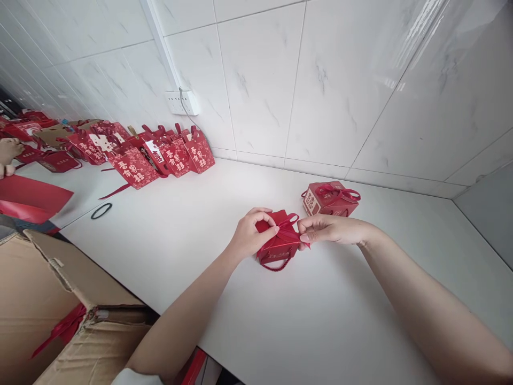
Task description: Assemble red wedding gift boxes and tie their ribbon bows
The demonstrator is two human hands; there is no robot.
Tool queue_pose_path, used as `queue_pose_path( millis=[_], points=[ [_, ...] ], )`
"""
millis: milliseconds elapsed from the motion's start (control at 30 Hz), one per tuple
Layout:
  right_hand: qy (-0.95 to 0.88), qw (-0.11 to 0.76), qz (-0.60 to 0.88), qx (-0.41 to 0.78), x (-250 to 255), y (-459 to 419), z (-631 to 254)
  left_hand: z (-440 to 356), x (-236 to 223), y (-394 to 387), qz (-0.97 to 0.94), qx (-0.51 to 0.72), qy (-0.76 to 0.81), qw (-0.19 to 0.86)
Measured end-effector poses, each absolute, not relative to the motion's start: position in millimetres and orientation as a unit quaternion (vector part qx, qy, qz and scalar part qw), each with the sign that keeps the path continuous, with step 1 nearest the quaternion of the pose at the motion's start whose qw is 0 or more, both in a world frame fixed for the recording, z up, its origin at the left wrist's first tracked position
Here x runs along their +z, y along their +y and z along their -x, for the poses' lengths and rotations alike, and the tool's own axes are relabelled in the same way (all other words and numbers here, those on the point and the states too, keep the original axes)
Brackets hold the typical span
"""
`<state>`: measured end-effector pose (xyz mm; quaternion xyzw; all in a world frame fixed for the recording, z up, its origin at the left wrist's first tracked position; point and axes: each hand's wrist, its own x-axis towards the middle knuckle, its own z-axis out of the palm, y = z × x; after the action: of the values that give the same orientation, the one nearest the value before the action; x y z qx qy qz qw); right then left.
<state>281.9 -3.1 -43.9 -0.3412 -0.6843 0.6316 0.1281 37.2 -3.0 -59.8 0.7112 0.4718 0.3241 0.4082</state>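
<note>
A small red gift box [278, 251] sits on the white table, a twisted cord handle hanging down its near side. Red ribbon [287, 231] is tied in a bow across its top. My left hand [253, 231] has thumb and fingers closed at the left side of the bow, pinching the ribbon. From the other side, my right hand [323, 231] pinches a ribbon end between thumb and fingertips, at the box's right edge. Just behind my right hand stands a second red gift box [333, 199] with a ribbon bow on top and a pale printed panel.
Several red printed gift bags [134, 167] stand along the wall at the left. A black ring [101, 210] lies on the table [320, 326]. An open cardboard box [96, 278] is at the lower left. Another person's hand [8, 152] shows at the far left beside red card [34, 195].
</note>
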Motion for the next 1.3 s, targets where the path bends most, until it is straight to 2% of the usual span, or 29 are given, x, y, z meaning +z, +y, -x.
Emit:
queue_pose_path(
  millis=[100, 200, 333, 600, 700, 1067, 1300],
  points=[
    [-0.660, 0.147, 0.405, 0.615, -44, -3, -284, -22, -47, 1, -0.695, 0.325, 0.466, 0.440],
    [-0.603, 0.213, 0.452, 0.622, -46, -1, -283, 0, -32, 7, -0.689, 0.356, 0.475, 0.416],
    [-0.548, 0.301, 0.419, 0.659, -52, 1, -276, 15, -22, 9, -0.715, 0.290, 0.488, 0.408],
    [-0.534, 0.263, 0.347, 0.725, -59, -2, -267, 11, -30, 6, -0.671, 0.192, 0.433, 0.570],
    [-0.533, 0.275, 0.322, 0.733, -63, -1, -268, 15, -30, 7, -0.648, 0.192, 0.396, 0.621],
    [-0.547, 0.309, 0.328, 0.705, -59, -7, -253, 16, -25, 12, -0.624, 0.260, 0.405, 0.616],
    [-0.548, 0.305, 0.334, 0.703, -73, -14, -259, 29, -29, 22, -0.659, 0.170, 0.389, 0.621]
  ],
)
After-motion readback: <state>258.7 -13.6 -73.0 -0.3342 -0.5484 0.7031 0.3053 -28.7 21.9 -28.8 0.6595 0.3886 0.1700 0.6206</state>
